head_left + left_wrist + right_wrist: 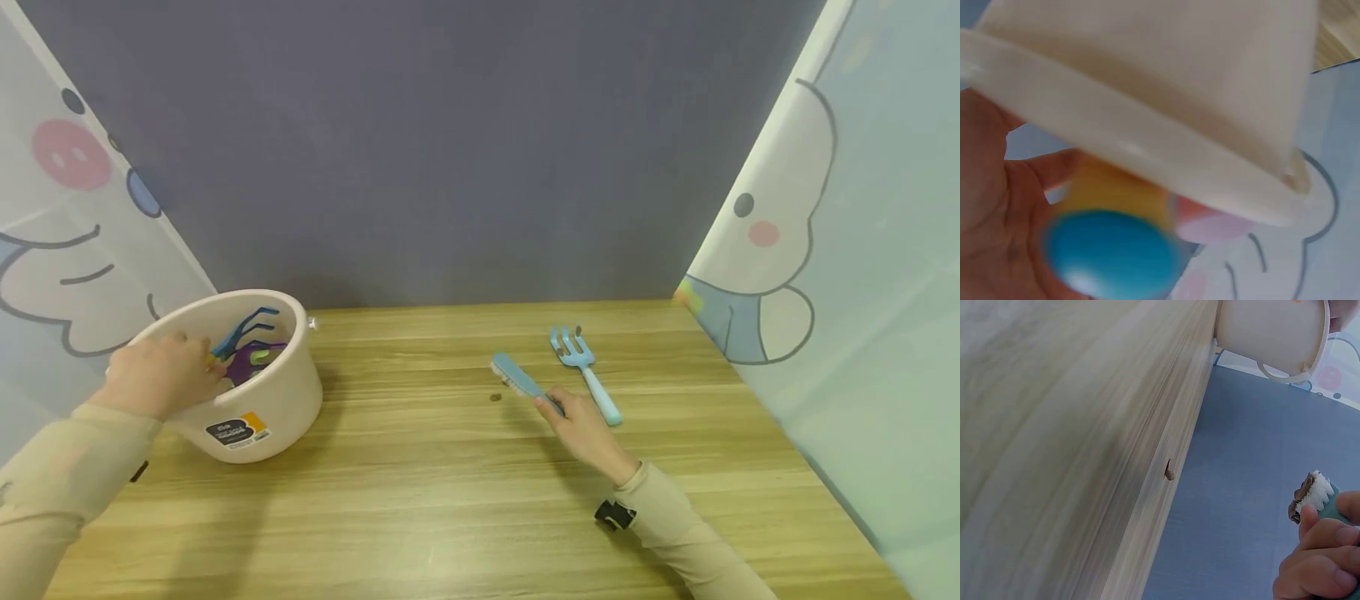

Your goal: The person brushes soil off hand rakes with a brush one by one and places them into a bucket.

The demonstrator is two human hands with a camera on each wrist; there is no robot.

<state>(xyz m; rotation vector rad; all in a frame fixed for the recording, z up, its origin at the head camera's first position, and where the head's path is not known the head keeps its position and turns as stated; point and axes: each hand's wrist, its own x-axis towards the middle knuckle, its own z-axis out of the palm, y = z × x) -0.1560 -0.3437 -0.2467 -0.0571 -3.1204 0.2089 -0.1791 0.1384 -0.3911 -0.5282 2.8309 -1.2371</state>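
Observation:
My left hand (168, 375) is over the near-left rim of a white bucket (300, 408). Its fingers curl by the yellow handle of a blue hand rake (243, 329), whose prongs point up inside. In the left wrist view, that yellow handle (1113, 187) with a blue end sticks out past the rim, a finger behind it. My right hand (588, 429) grips a blue brush (517, 375) above the table. Brown dirt (1300, 500) clings to its white bristles. A light-blue garden fork (588, 371) lies just beyond that hand, brown bits on its tines.
A purple tool (243, 362) is also in the bucket, and a pink handle end (1213, 226) shows under its rim. A brown bit (496, 397) lies on the wooden table (420, 492). A dark panel (450, 150) rises behind, with printed curtains at both sides.

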